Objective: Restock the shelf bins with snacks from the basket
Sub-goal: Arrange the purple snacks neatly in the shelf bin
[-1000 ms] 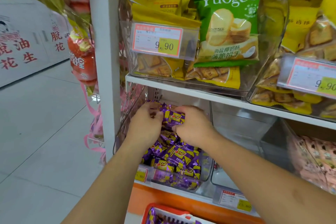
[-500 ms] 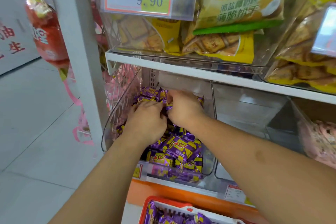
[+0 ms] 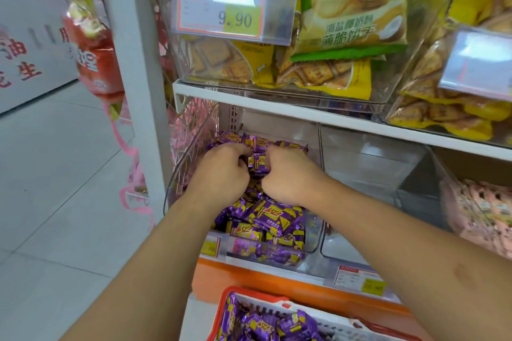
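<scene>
A clear shelf bin on the lower shelf holds a heap of purple and yellow snack packs. Both my hands are deep inside it, at the back. My left hand and my right hand are curled side by side, each with fingers closed on purple packs between them. Below, at the bottom edge, an orange-rimmed white basket holds more of the same purple packs.
A clear bin to the right of the purple one looks bare. Further right is a bin of pink packs. Above, the white shelf board carries bins of yellow and green biscuit bags. A white upright post stands to the left, with tiled floor beyond it.
My hands have stayed at the back of the bin, shifting the purple packs slightly. The camera has dipped and moved closer, so more of the basket shows.
</scene>
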`<state>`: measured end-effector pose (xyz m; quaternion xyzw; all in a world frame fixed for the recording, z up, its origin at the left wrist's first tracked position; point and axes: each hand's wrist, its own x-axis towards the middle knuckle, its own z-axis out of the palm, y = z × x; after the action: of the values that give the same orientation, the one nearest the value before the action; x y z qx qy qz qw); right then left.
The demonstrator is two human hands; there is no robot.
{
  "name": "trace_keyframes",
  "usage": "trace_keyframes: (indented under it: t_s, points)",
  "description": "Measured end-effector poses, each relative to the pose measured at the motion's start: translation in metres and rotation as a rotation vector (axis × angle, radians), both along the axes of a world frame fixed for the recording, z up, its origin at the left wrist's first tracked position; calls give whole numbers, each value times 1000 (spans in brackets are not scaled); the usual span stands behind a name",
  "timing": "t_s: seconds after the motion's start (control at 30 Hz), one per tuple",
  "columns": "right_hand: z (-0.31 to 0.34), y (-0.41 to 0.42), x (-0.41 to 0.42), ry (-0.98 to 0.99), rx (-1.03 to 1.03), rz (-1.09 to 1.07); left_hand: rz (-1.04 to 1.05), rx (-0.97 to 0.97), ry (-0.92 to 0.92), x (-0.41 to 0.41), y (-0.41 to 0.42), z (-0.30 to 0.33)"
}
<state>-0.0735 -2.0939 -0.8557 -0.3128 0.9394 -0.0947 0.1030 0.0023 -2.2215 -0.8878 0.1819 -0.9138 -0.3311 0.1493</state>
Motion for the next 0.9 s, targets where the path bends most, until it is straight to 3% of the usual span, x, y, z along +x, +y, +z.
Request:
trace_keyframes:
  t_s: [0.1, 0.23, 0.5, 0.63, 0.73, 0.9]
  points:
    - [5, 10, 20, -92, 201, 112, -1, 39, 10, 8, 7, 9]
    - [5, 16, 36, 32, 380, 232, 13, 94, 42, 22, 15, 15]
    - [19, 26, 25, 173, 13, 71, 70, 201, 100, 40, 15, 15]
    - [18, 27, 20, 130, -190, 81, 61, 287, 103, 34, 14, 13]
    - [14, 27, 14, 180, -189, 64, 12, 196, 80, 26, 15, 11]
    - [20, 26, 1, 439, 85, 53, -115, -115, -41, 1, 9, 3]
